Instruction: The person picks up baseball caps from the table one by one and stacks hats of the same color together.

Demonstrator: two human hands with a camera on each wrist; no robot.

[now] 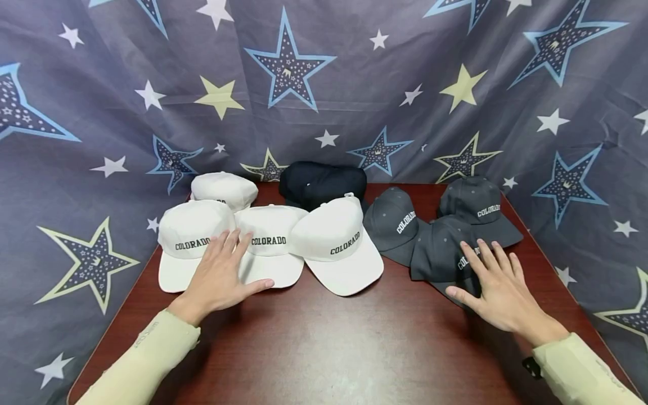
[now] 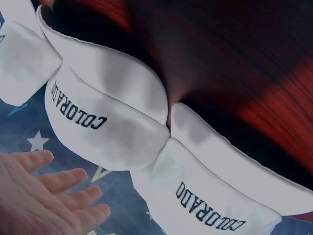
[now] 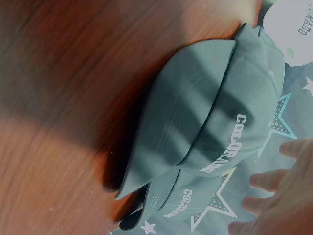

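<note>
My left hand (image 1: pixel 223 278) hovers with spread fingers in front of the white COLORADO caps, holding nothing. Nearest to it are the left front white cap (image 1: pixel 187 222) and the middle white cap (image 1: pixel 270 273); the left wrist view shows a gap between the fingers and a white cap (image 2: pixel 107 127). A third white cap (image 1: pixel 326 233) sits to the right, its brim angled. Spread likewise, my right hand (image 1: pixel 501 295) partly covers the front dark grey cap (image 1: pixel 435 250) in the head view. Two more grey caps lie around it, one left (image 1: pixel 387 219), one behind (image 1: pixel 466 197).
Another white cap (image 1: pixel 223 188) stands behind the front ones. Black headwear (image 1: pixel 324 183) lies at the back middle, partly hidden by white caps. All rest on a reddish-brown table (image 1: pixel 334 349). A star-patterned grey cloth (image 1: pixel 324 124) hangs behind and along both sides.
</note>
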